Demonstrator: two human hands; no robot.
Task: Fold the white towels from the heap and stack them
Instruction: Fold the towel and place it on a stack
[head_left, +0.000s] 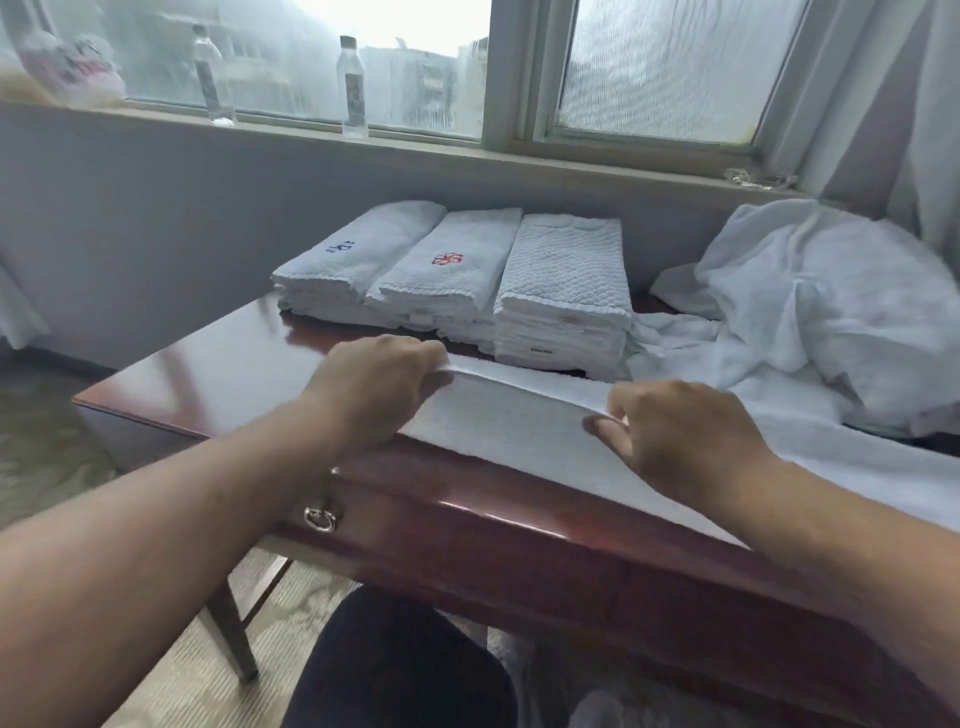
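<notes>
Head view takes in the dark wooden table (208, 374) under everything, with the heap (821, 312) of unfolded white towels piled at its right end. Three stacks (452, 280) of folded ones sit in a row at the back, side by side and touching. Between those and me lies the towel (519, 431) I am working on, spread flat along the near edge, its right part running off toward the heap. My left hand (374, 387) and right hand (680, 441) each pinch its far edge with curled fingers, holding that edge just off the wood. I judge this a lengthwise fold just starting. Next I should bring the edge toward me evenly, line it up with the near hem, then smooth it flat.
</notes>
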